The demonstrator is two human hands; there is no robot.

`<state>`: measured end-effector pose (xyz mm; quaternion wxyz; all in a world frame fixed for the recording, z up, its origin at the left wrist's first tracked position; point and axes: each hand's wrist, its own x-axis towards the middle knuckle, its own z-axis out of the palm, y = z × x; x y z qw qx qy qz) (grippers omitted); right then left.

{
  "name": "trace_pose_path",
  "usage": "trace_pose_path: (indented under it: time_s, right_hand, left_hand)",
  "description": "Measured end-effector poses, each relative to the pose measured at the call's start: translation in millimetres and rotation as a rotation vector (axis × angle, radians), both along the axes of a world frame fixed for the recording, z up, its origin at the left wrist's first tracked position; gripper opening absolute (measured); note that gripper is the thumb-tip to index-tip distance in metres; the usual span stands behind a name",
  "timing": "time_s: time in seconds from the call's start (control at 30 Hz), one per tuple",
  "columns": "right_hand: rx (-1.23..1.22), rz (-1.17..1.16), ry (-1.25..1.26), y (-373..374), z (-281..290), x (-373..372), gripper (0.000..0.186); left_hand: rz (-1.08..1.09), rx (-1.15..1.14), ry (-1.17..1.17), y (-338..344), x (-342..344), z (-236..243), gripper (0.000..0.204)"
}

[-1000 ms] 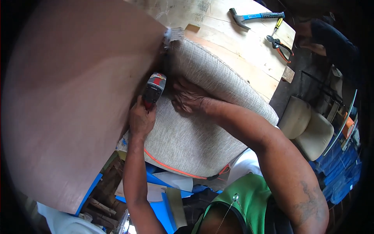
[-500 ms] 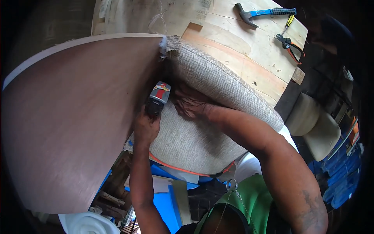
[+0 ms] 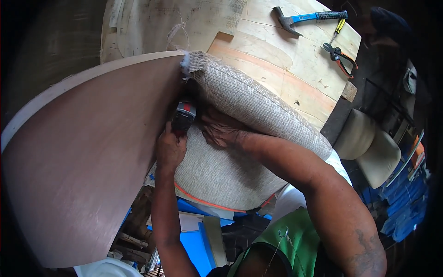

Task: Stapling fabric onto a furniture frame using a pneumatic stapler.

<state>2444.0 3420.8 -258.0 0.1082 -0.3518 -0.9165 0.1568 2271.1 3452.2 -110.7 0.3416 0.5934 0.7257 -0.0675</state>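
Note:
My left hand [image 3: 171, 147] grips a black and grey cordless drill [image 3: 184, 116] with red markings. The drill points into the dark gap between a large brown curved panel [image 3: 92, 152] and a padded piece covered in grey-beige woven fabric [image 3: 221, 173]; its front end is lost in shadow. Beside it, my right hand [image 3: 221, 129] presses against the fabric under the thick rolled edge, fingers stretched toward the gap and partly in shade. Frayed cloth and white stuffing [image 3: 186, 62] show where panel and padding meet.
On the wooden tabletop [image 3: 272, 60] lie a blue-handled claw hammer [image 3: 309, 18], a yellow-handled screwdriver [image 3: 339, 28] and orange-black cutting pliers [image 3: 339, 58]. A beige chair [image 3: 367, 143] stands at the right near blue plastic sheeting [image 3: 406, 203]. A white roll [image 3: 108, 267] is at the lower left.
The drill has tilted, so less of its grey top shows, and it sits slightly deeper in shadow. My hands keep their places; the whole view has shifted a little.

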Motion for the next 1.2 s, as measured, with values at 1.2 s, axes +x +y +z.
trace_pose_path:
  time_s: [1.2]
  right_hand:
    - [0.058,0.182,-0.142,32.6,54.0,20.5,0.030]
  left_hand:
    - [0.150,0.027,0.192,11.2,22.7,-17.4,0.042]
